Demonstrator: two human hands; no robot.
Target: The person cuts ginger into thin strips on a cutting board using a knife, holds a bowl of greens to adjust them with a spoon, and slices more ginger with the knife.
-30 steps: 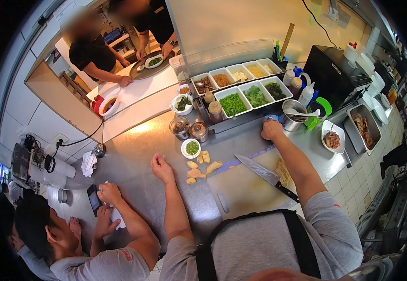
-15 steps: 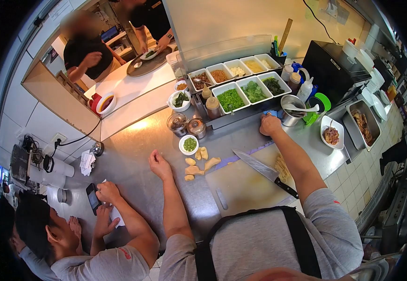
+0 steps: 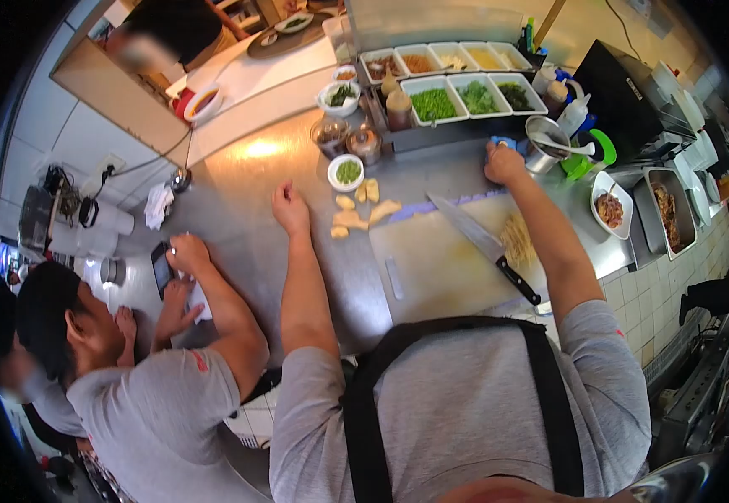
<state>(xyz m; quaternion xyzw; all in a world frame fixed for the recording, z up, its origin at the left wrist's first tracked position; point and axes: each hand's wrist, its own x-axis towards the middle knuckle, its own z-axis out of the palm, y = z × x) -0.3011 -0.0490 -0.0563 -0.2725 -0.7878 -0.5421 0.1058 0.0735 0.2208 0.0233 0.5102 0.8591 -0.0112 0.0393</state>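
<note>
My left hand [image 3: 290, 208] rests on the steel counter, holding nothing, its fingers loosely curled but not closed. To its right lie several pieces of peeled ginger [image 3: 352, 220] and a white bowl of chopped green herbs [image 3: 346, 173]. My right arm reaches forward, and my right hand [image 3: 505, 164] is closed on a blue cloth [image 3: 501, 142], mostly hidden under the fingers, beside a metal pot [image 3: 545, 151] with a white ladle in it. Between my arms, a large knife [image 3: 478, 235] lies on the cutting board [image 3: 423, 268], next to a pile of thin pale shreds [image 3: 517, 239].
Topping trays [image 3: 433, 103] line the back of the counter. At right stand a white bowl of meat [image 3: 609, 210] and a steel pan [image 3: 662, 214]. On my left a co-worker [image 3: 163, 377] leans over the counter near a phone [image 3: 161, 267]. Another person [image 3: 176, 29] stands beyond the pass window.
The view has shifted, so the counter sits differently in the picture. Both my hands keep nearly the same places. The person beyond the window leans further down.
</note>
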